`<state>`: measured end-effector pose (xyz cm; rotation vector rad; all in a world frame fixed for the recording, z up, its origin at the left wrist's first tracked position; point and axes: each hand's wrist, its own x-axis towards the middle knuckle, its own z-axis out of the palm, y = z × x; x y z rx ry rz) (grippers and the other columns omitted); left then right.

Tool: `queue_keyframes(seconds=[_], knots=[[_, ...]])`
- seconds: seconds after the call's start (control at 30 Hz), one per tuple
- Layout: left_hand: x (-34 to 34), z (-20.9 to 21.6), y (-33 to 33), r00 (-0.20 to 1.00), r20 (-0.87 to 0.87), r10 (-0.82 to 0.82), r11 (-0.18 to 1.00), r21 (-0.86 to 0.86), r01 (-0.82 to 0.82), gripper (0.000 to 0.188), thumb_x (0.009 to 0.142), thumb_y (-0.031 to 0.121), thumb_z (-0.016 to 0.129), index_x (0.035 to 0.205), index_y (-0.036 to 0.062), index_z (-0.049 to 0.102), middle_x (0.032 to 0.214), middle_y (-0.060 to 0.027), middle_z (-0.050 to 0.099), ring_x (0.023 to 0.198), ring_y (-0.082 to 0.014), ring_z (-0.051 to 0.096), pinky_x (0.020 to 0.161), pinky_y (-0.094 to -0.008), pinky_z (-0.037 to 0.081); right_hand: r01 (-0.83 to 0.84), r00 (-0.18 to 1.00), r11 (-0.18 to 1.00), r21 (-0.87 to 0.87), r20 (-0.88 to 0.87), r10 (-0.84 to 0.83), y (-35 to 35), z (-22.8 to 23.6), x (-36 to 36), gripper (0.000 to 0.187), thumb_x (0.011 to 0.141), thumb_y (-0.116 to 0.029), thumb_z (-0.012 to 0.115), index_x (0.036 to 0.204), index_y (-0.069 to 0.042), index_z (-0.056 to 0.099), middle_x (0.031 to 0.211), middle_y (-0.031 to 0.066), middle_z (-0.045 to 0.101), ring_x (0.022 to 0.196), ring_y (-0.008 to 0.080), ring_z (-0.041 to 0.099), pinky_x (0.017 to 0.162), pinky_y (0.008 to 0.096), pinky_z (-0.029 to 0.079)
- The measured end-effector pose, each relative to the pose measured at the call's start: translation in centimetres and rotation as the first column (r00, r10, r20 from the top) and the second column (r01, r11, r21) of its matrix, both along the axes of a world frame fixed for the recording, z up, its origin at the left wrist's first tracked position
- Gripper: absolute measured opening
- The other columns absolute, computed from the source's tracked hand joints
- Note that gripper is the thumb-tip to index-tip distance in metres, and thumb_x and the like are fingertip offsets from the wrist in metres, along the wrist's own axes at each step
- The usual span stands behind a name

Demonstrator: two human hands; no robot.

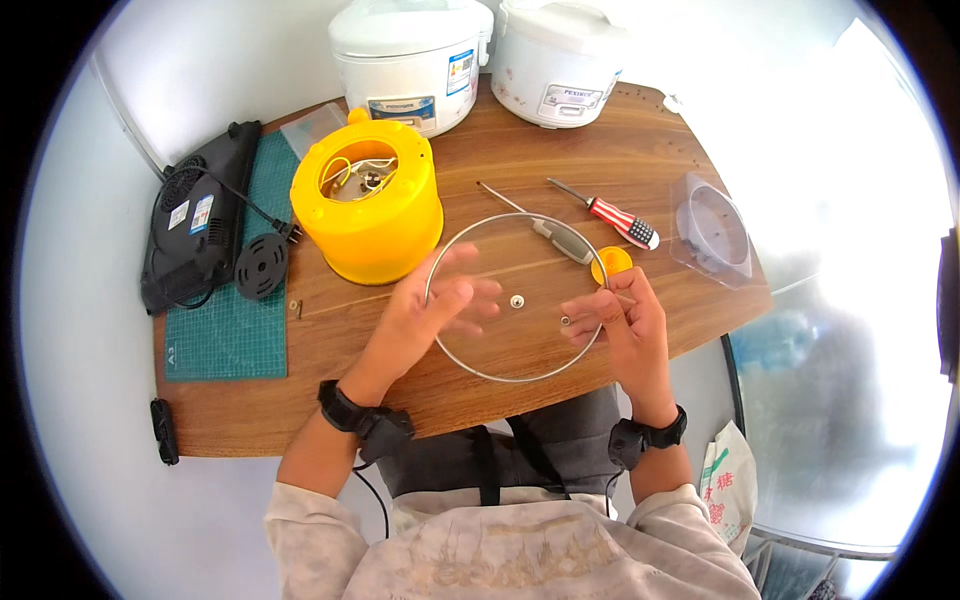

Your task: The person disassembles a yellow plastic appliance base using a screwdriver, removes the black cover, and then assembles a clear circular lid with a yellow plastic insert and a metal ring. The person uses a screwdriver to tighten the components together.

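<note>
A round clear glass lid (510,350) with a thin metal rim is held level over the table's front part. My left hand (425,305) grips its left edge, thumb on top and fingers showing hazily through the glass. On the opposite edge my right hand (632,325) is closed the same way. A small metal fitting (517,301) sits at the lid's middle, and a little metal vent ring (566,321) shows by my right fingers. Just beyond the right edge is a yellow round cap (613,263). A grey-handled screwdriver (563,240) lies partly behind the far rim.
A yellow appliance housing (385,235) with exposed wiring stands left. Behind are two white rice cookers (410,65). A flag-patterned screwdriver (622,222) and clear plastic tray (712,230) lie right. A black corded appliance (205,215) rests by a green cutting mat (225,340).
</note>
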<state>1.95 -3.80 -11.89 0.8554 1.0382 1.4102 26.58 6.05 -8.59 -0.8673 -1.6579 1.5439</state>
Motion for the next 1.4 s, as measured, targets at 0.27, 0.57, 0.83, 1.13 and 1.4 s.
queue_keyframes(seconds=[0.27,0.57,0.83,1.13,1.4], knots=[[-0.3,-0.9,0.6,0.967,0.178,-0.184,0.962,-0.17,0.215,0.041,0.099,0.015,0.06,0.139,0.0071,0.057,0.132,-0.0177,0.064,0.106,-0.0272,0.072,0.074,-0.0299,0.063,0.047,0.997,0.99,-0.135,0.059,-0.039,0.9,-1.3,1.0,0.018,0.107,-0.02,0.053,0.113,-0.004,0.049,0.1,0.0135,0.074,0.074,0.0154,0.07,0.063,0.027,0.056],[0.0,-1.1,0.5,0.967,0.14,-0.212,0.959,-0.159,0.233,0.042,0.098,0.017,0.061,0.139,0.0082,0.058,0.141,-0.0159,0.06,0.105,-0.0259,0.073,0.073,-0.0291,0.063,0.126,0.708,0.635,0.762,0.379,-0.596,6.5,-4.2,3.5,0.033,0.095,-0.023,0.068,0.121,-0.006,0.059,0.088,0.0111,0.067,0.073,0.0278,0.066,0.071,0.0399,0.053],[0.0,-0.1,0.3,0.978,0.118,-0.173,0.962,-0.192,0.194,0.036,0.101,0.022,0.059,0.134,0.0078,0.062,0.138,-0.014,0.062,0.099,-0.0217,0.074,0.068,-0.027,0.063,0.138,0.709,0.875,0.463,0.571,-0.414,7.6,-4.8,3.8,0.029,0.094,-0.022,0.07,0.115,-0.003,0.064,0.07,0.0097,0.066,0.067,0.0243,0.067,0.064,0.0374,0.054],[0.4,-0.5,0.2,0.976,0.121,-0.179,0.967,-0.161,0.197,0.039,0.101,0.024,0.061,0.136,0.006,0.06,0.136,-0.0135,0.063,0.096,-0.0211,0.074,0.063,-0.0241,0.062,-0.047,0.987,0.998,-0.044,0.149,0.053,2.2,-2.1,-0.2,0.03,0.094,-0.014,0.071,0.119,0.002,0.065,0.083,0.0079,0.073,0.066,0.0101,0.067,0.057,0.0241,0.053],[0.1,-0.9,0.3,0.979,0.129,-0.157,0.967,-0.183,0.179,0.042,0.1,0.025,0.063,0.138,0.0082,0.059,0.133,-0.0105,0.064,0.098,-0.0223,0.074,0.067,-0.0299,0.064,-0.165,0.963,0.962,-0.217,0.174,0.204,1.2,-1.8,-2.7,0.037,0.093,-0.015,0.072,0.124,0.002,0.064,0.089,0.0086,0.073,0.067,0.0099,0.066,0.059,0.0243,0.055]])
